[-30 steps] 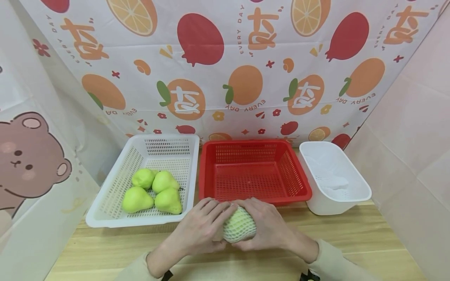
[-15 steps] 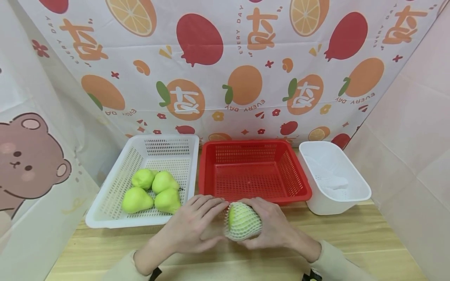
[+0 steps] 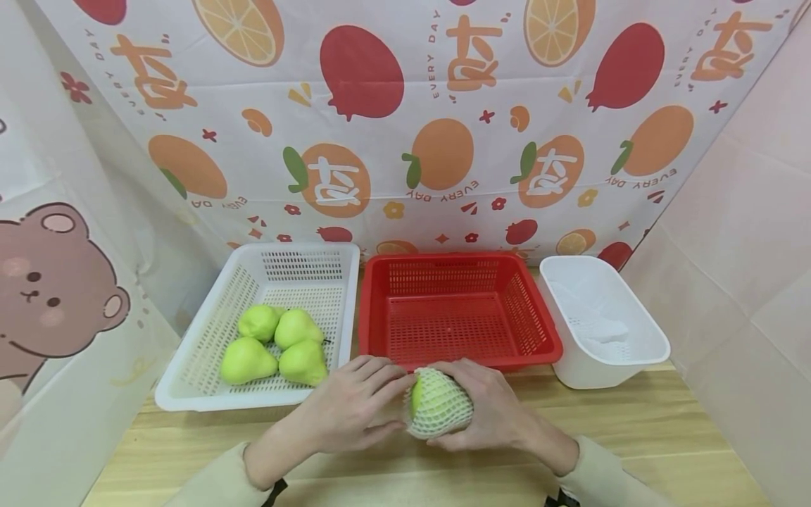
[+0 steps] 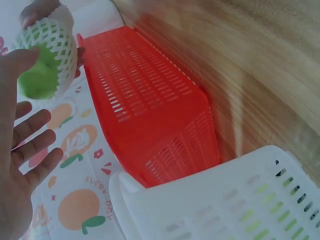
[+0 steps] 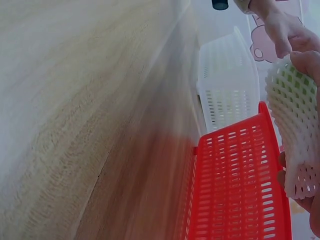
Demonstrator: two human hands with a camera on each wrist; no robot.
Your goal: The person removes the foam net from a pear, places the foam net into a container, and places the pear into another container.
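Note:
My right hand (image 3: 491, 406) grips a green pear (image 3: 416, 398) in a white foam net sleeve (image 3: 446, 407), over the table just in front of the red basket. The pear's bare green end (image 4: 42, 75) sticks out of the net toward my left hand (image 3: 355, 407). That hand is spread at the pear's left side, its fingers extended and the thumb tip overlapping the bare end in the left wrist view. Seen from the right wrist, the net (image 5: 292, 110) hangs loose past the pear toward the palm.
At the left, a white basket (image 3: 190, 384) contains several bare green pears (image 3: 248, 360). Behind the hands stands the red basket (image 3: 456, 324), with no fruit in it. To its right is a white tub (image 3: 592, 370) with white netting (image 3: 602, 329) inside. A printed curtain backs the wooden table (image 3: 646, 436).
My left hand has drawn back to the left from around the netted pear, and its fingers have loosened. The pear stays in my right hand, now with its green end showing.

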